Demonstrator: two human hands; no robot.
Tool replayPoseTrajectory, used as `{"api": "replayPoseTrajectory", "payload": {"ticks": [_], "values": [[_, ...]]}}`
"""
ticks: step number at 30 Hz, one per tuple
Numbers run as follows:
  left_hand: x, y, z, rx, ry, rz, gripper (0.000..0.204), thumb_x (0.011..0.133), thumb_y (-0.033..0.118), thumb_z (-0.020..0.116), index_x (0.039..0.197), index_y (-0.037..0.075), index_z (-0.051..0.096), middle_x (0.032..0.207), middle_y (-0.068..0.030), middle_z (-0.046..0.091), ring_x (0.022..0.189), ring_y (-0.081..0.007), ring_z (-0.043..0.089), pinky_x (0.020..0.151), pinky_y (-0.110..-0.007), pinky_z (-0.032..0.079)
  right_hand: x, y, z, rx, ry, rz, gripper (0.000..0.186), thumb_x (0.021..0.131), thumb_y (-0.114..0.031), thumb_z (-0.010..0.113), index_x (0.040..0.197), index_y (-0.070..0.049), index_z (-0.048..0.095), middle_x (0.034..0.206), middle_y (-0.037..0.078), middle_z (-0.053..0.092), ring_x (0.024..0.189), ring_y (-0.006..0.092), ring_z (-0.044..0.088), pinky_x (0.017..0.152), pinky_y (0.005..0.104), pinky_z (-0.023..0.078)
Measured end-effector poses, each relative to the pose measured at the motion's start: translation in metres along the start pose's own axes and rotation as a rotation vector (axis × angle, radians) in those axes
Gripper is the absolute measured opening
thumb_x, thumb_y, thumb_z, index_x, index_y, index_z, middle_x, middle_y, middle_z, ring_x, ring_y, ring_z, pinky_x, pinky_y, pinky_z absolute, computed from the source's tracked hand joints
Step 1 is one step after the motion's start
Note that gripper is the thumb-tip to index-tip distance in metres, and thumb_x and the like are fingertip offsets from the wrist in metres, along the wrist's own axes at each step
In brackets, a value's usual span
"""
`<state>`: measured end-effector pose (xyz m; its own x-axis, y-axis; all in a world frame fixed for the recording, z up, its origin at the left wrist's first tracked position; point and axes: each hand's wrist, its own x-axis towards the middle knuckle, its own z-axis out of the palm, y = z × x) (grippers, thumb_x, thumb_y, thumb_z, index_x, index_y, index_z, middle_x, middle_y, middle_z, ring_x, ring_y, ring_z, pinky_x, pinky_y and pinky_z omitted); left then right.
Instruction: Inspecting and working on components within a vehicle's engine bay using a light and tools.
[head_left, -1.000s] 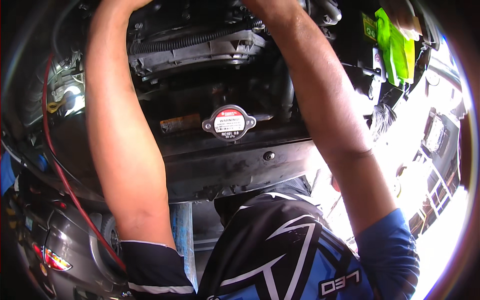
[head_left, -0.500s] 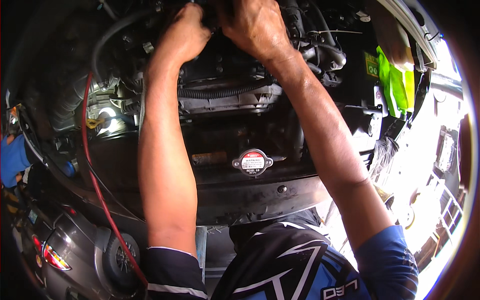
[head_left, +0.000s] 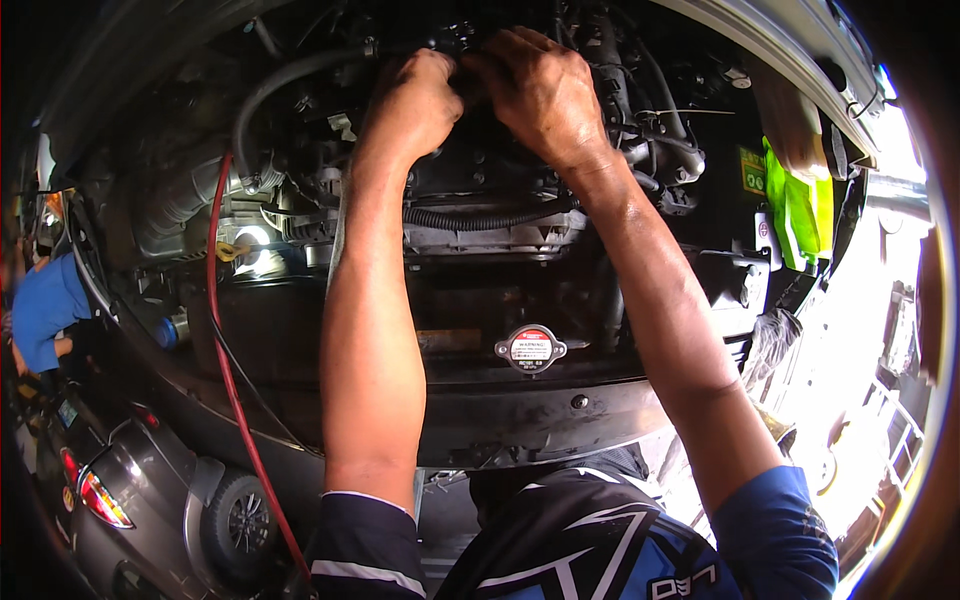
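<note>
Reaches well forward with both bare arms (head_left: 735, 415). Extends the left forearm (head_left: 373, 300) almost straight up the view and slants the right forearm (head_left: 660, 265) inward from the lower right. Holds the left hand (head_left: 415, 108) and the right hand (head_left: 548, 100) close together, side by side near the top, with both backs turned upward. Curls the left fingers (head_left: 449, 98) inward; bends the right fingers (head_left: 530, 42) forward, angled slightly to the left. Shows a glossy sheen at the right wrist (head_left: 593, 163). Leaves any grip too dark to read.

Both hands (head_left: 548, 97), largely out of view a second ago, now show toward the far edge of the engine bay (head_left: 530, 418).
</note>
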<state>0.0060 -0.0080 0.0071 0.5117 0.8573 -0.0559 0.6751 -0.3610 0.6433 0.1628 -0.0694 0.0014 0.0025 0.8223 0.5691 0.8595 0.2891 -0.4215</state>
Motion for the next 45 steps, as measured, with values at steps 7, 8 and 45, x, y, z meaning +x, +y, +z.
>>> {"api": "replayPoseTrajectory", "payload": {"ticks": [7, 8, 45], "values": [[-0.007, 0.004, -0.004, 0.024, -0.024, 0.037, 0.028, 0.087, 0.01, 0.063, 0.111, -0.002, 0.07, 0.116, -0.026, 0.067, 0.114, -0.0425, 0.063, 0.096, -0.047, 0.052, 0.004, 0.003, 0.001, 0.078, 0.01, -0.019, 0.018, 0.092, -0.02, 0.07, 0.104, -0.007, 0.074, 0.097, 0.015, 0.072, 0.09, 0.0372, 0.071, 0.076, 0.0466, 0.059], [-0.008, 0.003, -0.001, 0.023, 0.03, 0.068, 0.025, 0.088, 0.012, 0.064, 0.107, -0.002, 0.071, 0.108, -0.0268, 0.068, 0.107, -0.0439, 0.066, 0.091, -0.049, 0.054, 0.004, 0.004, 0.001, 0.075, 0.019, -0.057, 0.018, 0.092, -0.02, 0.071, 0.103, -0.007, 0.074, 0.097, 0.014, 0.071, 0.09, 0.0371, 0.071, 0.076, 0.0465, 0.059], [-0.003, 0.001, 0.006, 0.0, -0.073, -0.047, 0.031, 0.091, 0.016, 0.066, 0.115, -0.004, 0.067, 0.115, -0.0286, 0.069, 0.111, -0.042, 0.068, 0.092, -0.047, 0.055, 0.001, -0.011, -0.002, 0.001, -0.001, 0.029, 0.018, 0.084, -0.006, 0.07, 0.101, -0.009, 0.075, 0.095, 0.01, 0.071, 0.09, 0.0341, 0.07, 0.077, 0.0437, 0.059]]}}
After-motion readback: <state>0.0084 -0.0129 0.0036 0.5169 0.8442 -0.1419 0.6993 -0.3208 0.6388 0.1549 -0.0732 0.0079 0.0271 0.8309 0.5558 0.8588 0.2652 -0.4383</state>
